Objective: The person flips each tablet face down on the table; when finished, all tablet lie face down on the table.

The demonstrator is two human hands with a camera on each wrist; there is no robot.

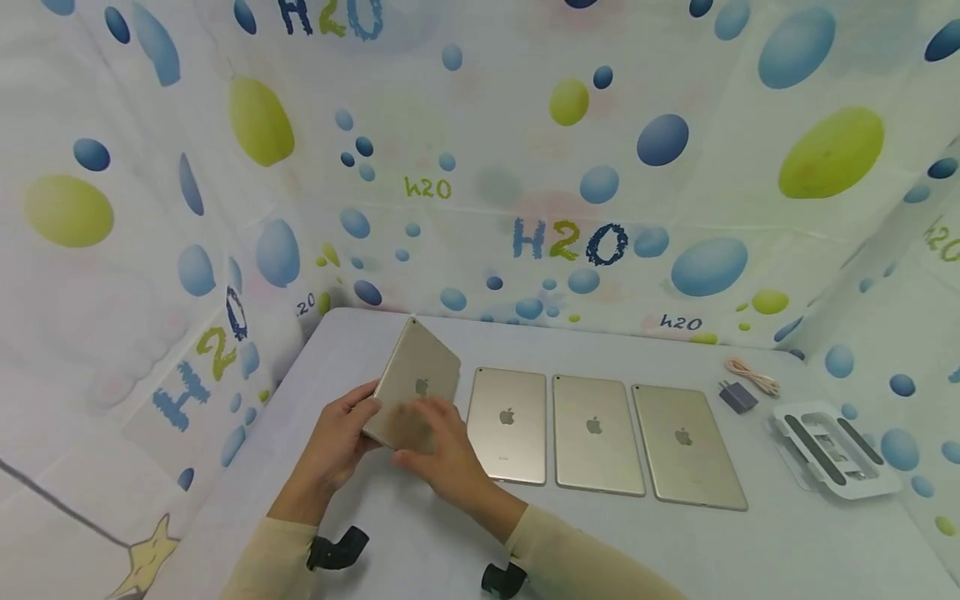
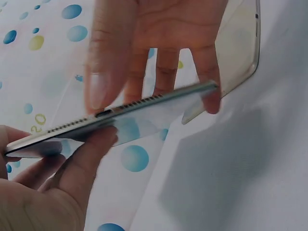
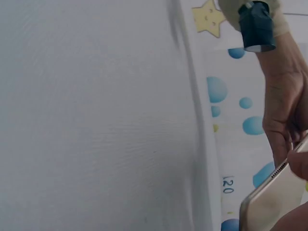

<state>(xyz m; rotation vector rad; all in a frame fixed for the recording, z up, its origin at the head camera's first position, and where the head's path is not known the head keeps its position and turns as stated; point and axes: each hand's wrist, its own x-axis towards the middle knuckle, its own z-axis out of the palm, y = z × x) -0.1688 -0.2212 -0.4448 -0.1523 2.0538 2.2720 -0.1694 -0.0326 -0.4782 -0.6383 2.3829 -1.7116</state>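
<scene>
A gold tablet [image 1: 401, 383] is raised and tilted above the left of the table, its apple-marked back towards the head camera. My left hand [image 1: 337, 437] grips it by the left edge near the lower corner. Over its lower back, my right hand [image 1: 450, 454] has its fingers spread and its thumb by the bottom edge. The left wrist view shows the bottom edge with speaker holes and a port [image 2: 103, 113], and the right thumb [image 2: 103, 72] close to that port. Part of the left hand [image 3: 284, 101] and the tablet [image 3: 272, 207] appear in the right wrist view.
Three more gold tablets [image 1: 507, 425] [image 1: 596, 437] [image 1: 686, 446] lie back up in a row to the right. Beyond them are a grey plug adapter [image 1: 738, 397], a coiled cable [image 1: 752, 377] and a white tray [image 1: 836, 450]. Patterned cloth [image 1: 480, 167] surrounds the white table.
</scene>
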